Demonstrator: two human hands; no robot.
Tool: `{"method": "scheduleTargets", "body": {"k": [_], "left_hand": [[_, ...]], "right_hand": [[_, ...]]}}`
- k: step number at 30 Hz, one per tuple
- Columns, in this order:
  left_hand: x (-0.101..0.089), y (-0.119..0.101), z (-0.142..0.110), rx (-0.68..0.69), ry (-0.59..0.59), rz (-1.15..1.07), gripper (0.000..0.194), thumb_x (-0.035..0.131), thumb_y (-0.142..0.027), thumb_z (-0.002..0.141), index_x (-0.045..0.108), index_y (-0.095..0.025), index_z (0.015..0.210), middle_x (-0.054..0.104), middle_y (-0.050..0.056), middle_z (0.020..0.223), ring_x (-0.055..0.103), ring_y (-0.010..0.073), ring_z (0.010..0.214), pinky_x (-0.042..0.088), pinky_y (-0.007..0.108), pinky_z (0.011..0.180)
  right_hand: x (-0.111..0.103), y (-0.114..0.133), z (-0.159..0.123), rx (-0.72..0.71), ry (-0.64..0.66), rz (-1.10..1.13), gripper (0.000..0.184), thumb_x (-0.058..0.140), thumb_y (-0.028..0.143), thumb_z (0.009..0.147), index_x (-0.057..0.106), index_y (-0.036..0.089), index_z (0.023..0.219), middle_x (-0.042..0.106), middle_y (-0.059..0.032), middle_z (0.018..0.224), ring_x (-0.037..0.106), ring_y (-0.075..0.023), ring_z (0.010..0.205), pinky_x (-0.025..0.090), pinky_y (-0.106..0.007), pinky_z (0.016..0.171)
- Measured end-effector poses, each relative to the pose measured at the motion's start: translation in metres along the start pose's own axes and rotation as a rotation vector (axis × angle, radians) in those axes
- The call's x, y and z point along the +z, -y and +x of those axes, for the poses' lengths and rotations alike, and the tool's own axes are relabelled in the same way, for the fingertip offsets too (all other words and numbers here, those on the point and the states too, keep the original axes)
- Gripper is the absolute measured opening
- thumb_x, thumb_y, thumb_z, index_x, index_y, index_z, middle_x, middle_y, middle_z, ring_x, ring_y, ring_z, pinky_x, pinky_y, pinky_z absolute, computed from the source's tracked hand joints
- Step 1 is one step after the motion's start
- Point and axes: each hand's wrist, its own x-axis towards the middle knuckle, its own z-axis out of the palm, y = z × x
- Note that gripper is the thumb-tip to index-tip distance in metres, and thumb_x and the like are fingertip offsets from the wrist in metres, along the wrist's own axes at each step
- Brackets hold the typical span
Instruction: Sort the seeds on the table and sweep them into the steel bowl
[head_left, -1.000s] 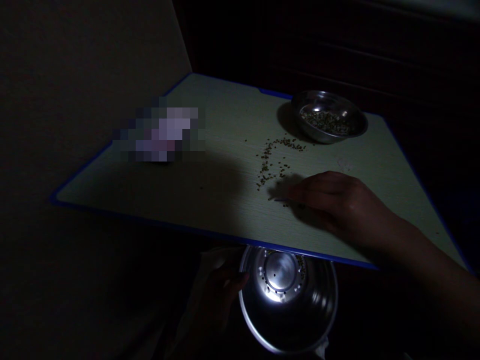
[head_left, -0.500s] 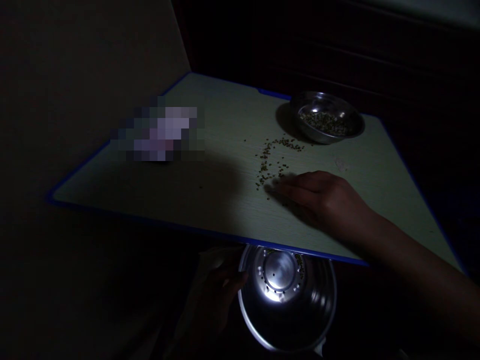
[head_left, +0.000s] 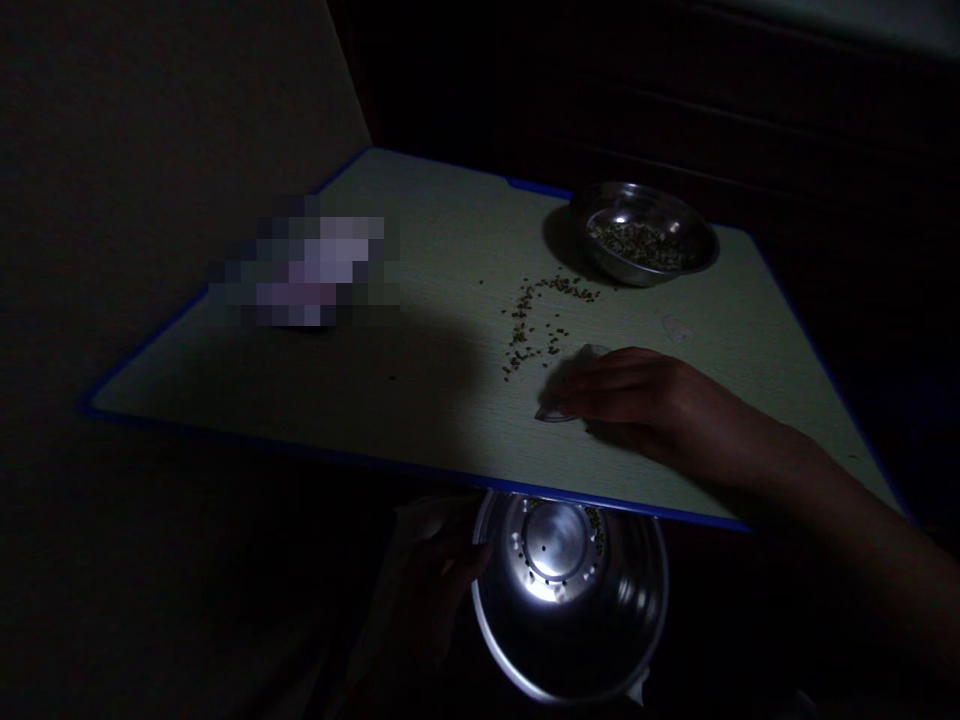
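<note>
My right hand (head_left: 637, 395) lies on the pale green tabletop (head_left: 420, 380), fingers together and pointing left. They press on a small pale, flat thing (head_left: 559, 412) that I cannot make out, just right of a trail of small scattered beans (head_left: 536, 320). My left hand (head_left: 439, 585) is below the table's near edge in the dark, fingers curled on the rim of a shiny metal bowl (head_left: 570, 600) with a few beans in its bottom.
A second metal bowl (head_left: 641, 235) with beans in it stands at the table's far right. A blurred pale object (head_left: 307, 270) lies at the far left. The table has a blue edge (head_left: 300, 450); all around it is dark.
My right hand reached left into the beans half a second ago, then drew back slightly toward me. The pale flat thing now shows under its fingertips. The left hand and bowl stayed put.
</note>
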Motion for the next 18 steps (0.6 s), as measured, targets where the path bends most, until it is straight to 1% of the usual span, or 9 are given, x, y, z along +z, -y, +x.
{"method": "scheduleTargets", "body": {"k": [3, 7, 10, 12, 14, 16, 18], "left_hand": [[-0.003, -0.008, -0.003, 0.013, 0.051, 0.095, 0.032, 0.068, -0.035, 0.073, 0.074, -0.021, 0.101, 0.07, 0.009, 0.112, 0.06, 0.033, 0.112, 0.044, 0.044, 0.096], [-0.004, -0.02, -0.005, 0.025, 0.101, 0.221, 0.028, 0.065, -0.033, 0.077, 0.073, -0.026, 0.103, 0.069, 0.005, 0.116, 0.059, 0.0302, 0.114, 0.042, 0.041, 0.098], [-0.002, -0.019, -0.004, 0.058, 0.118, 0.176, 0.028, 0.067, -0.032, 0.075, 0.074, -0.027, 0.102, 0.068, 0.003, 0.118, 0.057, 0.0305, 0.116, 0.042, 0.04, 0.099], [0.0, -0.015, -0.003, 0.06, 0.119, 0.124, 0.023, 0.068, -0.032, 0.073, 0.076, -0.025, 0.094, 0.07, 0.005, 0.115, 0.058, 0.0316, 0.114, 0.044, 0.041, 0.097], [0.002, -0.011, -0.003, 0.022, 0.086, 0.068, 0.017, 0.07, -0.033, 0.071, 0.077, -0.023, 0.083, 0.072, 0.006, 0.109, 0.061, 0.0318, 0.109, 0.047, 0.041, 0.093], [0.004, -0.008, -0.003, 0.011, 0.086, 0.022, 0.018, 0.071, -0.035, 0.071, 0.077, -0.024, 0.084, 0.072, 0.005, 0.108, 0.061, 0.03, 0.109, 0.048, 0.039, 0.092], [0.005, -0.008, -0.004, 0.041, 0.109, -0.008, 0.023, 0.073, -0.034, 0.07, 0.076, -0.028, 0.092, 0.071, 0.001, 0.112, 0.059, 0.0265, 0.112, 0.046, 0.035, 0.094]], "right_hand": [[-0.007, -0.001, -0.013, 0.069, 0.017, 0.075, 0.036, 0.052, 0.002, 0.083, 0.067, 0.019, 0.112, 0.067, -0.0032, 0.116, 0.055, -0.0161, 0.114, 0.039, -0.034, 0.102], [-0.013, -0.002, -0.03, 0.108, 0.021, 0.087, 0.034, 0.052, 0.007, 0.085, 0.066, 0.021, 0.114, 0.067, -0.0031, 0.116, 0.054, -0.0168, 0.116, 0.037, -0.036, 0.104], [-0.015, -0.003, -0.041, 0.162, -0.004, 0.074, 0.031, 0.052, 0.012, 0.088, 0.067, 0.021, 0.113, 0.066, -0.0035, 0.119, 0.054, -0.0174, 0.117, 0.038, -0.035, 0.103], [-0.017, -0.002, -0.048, 0.193, -0.016, 0.063, 0.029, 0.051, 0.015, 0.089, 0.067, 0.022, 0.112, 0.065, -0.003, 0.12, 0.055, -0.0173, 0.115, 0.039, -0.035, 0.101], [-0.019, 0.001, -0.054, 0.231, -0.019, 0.023, 0.031, 0.05, 0.016, 0.09, 0.065, 0.024, 0.115, 0.064, -0.0022, 0.121, 0.056, -0.0172, 0.114, 0.04, -0.035, 0.1], [-0.022, 0.004, -0.058, 0.292, -0.047, -0.067, 0.033, 0.05, 0.018, 0.09, 0.062, 0.024, 0.12, 0.064, -0.0033, 0.123, 0.057, -0.0188, 0.112, 0.042, -0.036, 0.098], [-0.024, 0.006, -0.062, 0.411, -0.115, -0.19, 0.035, 0.048, 0.019, 0.09, 0.06, 0.022, 0.123, 0.065, -0.0069, 0.121, 0.061, -0.0217, 0.106, 0.047, -0.037, 0.091]]}}
